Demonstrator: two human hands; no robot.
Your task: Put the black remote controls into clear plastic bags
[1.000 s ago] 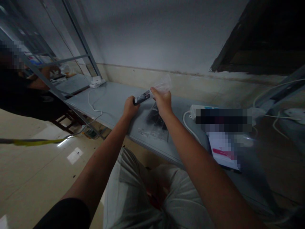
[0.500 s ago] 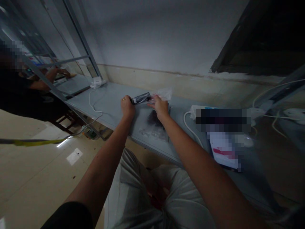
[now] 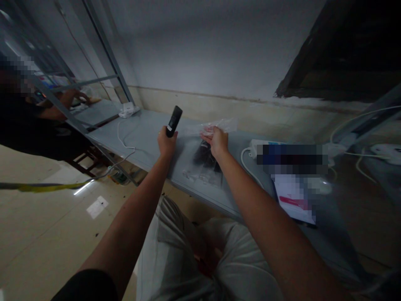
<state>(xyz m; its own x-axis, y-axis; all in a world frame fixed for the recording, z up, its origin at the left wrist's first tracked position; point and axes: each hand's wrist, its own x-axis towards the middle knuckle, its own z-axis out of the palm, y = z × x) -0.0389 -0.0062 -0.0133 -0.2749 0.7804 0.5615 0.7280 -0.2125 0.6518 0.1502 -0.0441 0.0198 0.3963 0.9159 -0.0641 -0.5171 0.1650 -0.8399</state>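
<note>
My left hand (image 3: 166, 143) is closed round the lower end of a slim black stick-shaped device (image 3: 175, 118). It has a small white label and tilts up over the table; its exact kind cannot be told. Over to the right, my right hand (image 3: 217, 140) grips a clear plastic bag (image 3: 230, 124), which spreads out on both sides of the fingers. Below that hand, another clear bag (image 3: 205, 173) with dark contents lies on the grey table (image 3: 147, 125). My right hand and wrist hide part of it.
A white power strip (image 3: 255, 146) and a phone-like object with a white and pink screen (image 3: 293, 200) lie to the right. A white adapter (image 3: 128, 109) with a cable sits at the left. Beyond the metal frame (image 3: 103, 42), another person works at a table.
The black device has come apart from the plastic bag and swung upright in my left hand. My right hand has shifted slightly right with the bag.
</note>
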